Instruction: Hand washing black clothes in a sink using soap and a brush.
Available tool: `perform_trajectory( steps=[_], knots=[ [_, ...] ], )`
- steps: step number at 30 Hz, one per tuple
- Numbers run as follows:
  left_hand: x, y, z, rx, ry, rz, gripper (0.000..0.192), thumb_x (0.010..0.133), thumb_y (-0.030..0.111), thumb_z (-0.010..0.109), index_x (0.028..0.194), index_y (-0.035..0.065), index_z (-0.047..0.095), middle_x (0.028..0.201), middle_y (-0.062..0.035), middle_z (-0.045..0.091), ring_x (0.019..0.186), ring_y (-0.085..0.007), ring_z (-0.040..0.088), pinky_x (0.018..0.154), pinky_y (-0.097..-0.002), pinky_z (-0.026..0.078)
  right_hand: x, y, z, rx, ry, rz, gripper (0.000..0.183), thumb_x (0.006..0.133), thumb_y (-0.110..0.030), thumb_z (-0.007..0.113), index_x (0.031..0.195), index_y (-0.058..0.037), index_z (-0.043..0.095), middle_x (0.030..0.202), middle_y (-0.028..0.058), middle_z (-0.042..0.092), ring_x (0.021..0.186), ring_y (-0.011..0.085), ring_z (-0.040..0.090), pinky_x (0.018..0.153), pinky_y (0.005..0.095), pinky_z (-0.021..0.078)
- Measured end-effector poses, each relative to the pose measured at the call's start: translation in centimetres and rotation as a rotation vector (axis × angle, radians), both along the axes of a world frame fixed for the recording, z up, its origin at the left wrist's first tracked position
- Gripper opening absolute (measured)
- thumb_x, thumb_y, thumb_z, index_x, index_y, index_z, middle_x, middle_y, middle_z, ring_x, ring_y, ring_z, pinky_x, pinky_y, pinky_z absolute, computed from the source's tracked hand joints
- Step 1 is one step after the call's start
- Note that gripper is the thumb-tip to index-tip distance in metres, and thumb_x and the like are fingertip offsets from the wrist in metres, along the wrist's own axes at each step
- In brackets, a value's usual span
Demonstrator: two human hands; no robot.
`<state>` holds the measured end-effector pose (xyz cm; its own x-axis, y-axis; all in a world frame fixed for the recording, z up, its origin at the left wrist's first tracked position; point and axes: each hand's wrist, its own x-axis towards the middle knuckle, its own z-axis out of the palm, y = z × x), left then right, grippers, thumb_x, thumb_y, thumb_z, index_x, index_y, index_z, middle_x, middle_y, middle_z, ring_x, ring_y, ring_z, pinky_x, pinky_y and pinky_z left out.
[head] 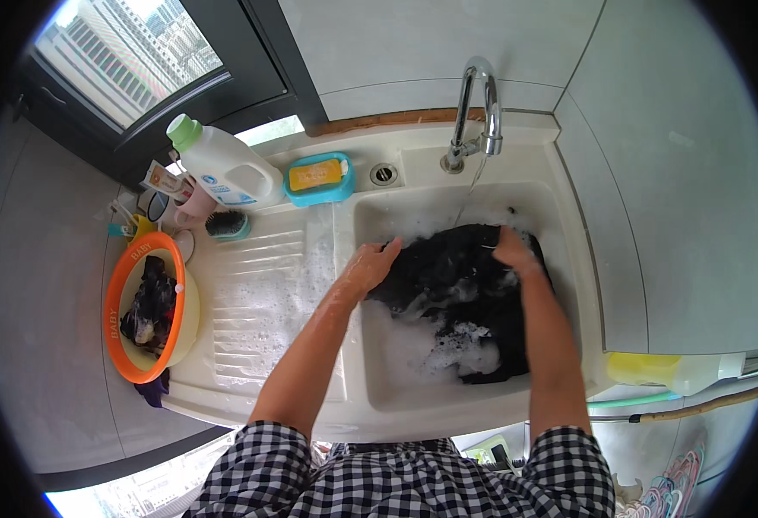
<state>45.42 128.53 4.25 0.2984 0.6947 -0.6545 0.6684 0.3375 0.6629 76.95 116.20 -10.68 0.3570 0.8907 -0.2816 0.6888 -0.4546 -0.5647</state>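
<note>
A soaked black garment (443, 265) lies spread in the sudsy water of the white sink basin (570, 259). My left hand (373, 264) grips its left edge, the fingers partly hidden beneath the cloth. At the upper right, my right hand (515, 251) is closed on the cloth, slightly blurred. The garment's lower part trails toward the front of the basin, with foam (466, 346) on and beside it. Above the basin, a chrome faucet (482, 97) runs a thin stream of water (473, 188) down behind the garment.
Left of the basin is a wet ribbed washboard (259, 311). An orange-rimmed bucket (114, 324) with dark clothes stands at far left. Along the back are a scrub brush (226, 225), a detergent bottle (230, 165) and a blue soap dish (320, 197) holding yellow soap (314, 175).
</note>
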Motion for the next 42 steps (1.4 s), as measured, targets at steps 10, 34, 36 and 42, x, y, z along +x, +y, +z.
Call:
perform_trajectory(
  steps=[10, 34, 36, 42],
  knots=[
    [-4.7, 3.6, 8.9, 0.232, -0.234, -0.359, 0.056, 0.093, 0.052, 0.057, 0.093, -0.0023, 0.07, 0.085, -0.0122, 0.069, 0.069, -0.0201, 0.065, 0.069, -0.0347, 0.053, 2.0, -7.6, 18.7, 0.341, 0.595, 0.024, 0.027, 0.09, -0.006, 0.056, 0.114, 0.0028, 0.065, 0.1, 0.0031, 0.067, 0.091, 0.01, 0.059, 0.084, 0.0244, 0.0471],
    [-0.7, -6.9, -18.0, 0.926, 0.301, -0.749, 0.041, 0.072, 0.026, 0.076, 0.101, -0.0007, 0.064, 0.097, -0.0173, 0.066, 0.093, -0.0321, 0.066, 0.089, -0.0412, 0.051, -15.1, -3.6, -0.8, -0.12, -0.33, 0.266, 0.059, 0.078, -0.036, 0.072, 0.134, -0.0254, 0.055, 0.152, 0.0254, 0.027, 0.138, 0.043, 0.031, 0.107, 0.0541, 0.033],
    [0.1, -7.5, -20.2, 1.053, 0.299, -0.738, 0.037, 0.074, 0.025, 0.074, 0.097, -0.0019, 0.065, 0.088, -0.0173, 0.068, 0.087, -0.0329, 0.068, 0.089, -0.0412, 0.052, -12.8, -3.4, -0.4, -0.198, -0.068, 0.097, 0.042, 0.083, -0.029, 0.067, 0.124, -0.0208, 0.063, 0.136, 0.0204, 0.051, 0.123, 0.037, 0.052, 0.098, 0.0486, 0.0444],
    [1.2, -2.8, -7.1, 0.26, -0.262, -0.6, 0.021, 0.087, 0.019, 0.066, 0.098, 0.0017, 0.068, 0.076, -0.0056, 0.065, 0.069, -0.0174, 0.058, 0.067, -0.0314, 0.047, -7.7, -5.5, 7.1, 0.206, 0.179, -0.068, 0.029, 0.088, -0.029, 0.065, 0.102, -0.0039, 0.069, 0.092, 0.0187, 0.069, 0.084, 0.0317, 0.067, 0.076, 0.0394, 0.0502]
  ],
)
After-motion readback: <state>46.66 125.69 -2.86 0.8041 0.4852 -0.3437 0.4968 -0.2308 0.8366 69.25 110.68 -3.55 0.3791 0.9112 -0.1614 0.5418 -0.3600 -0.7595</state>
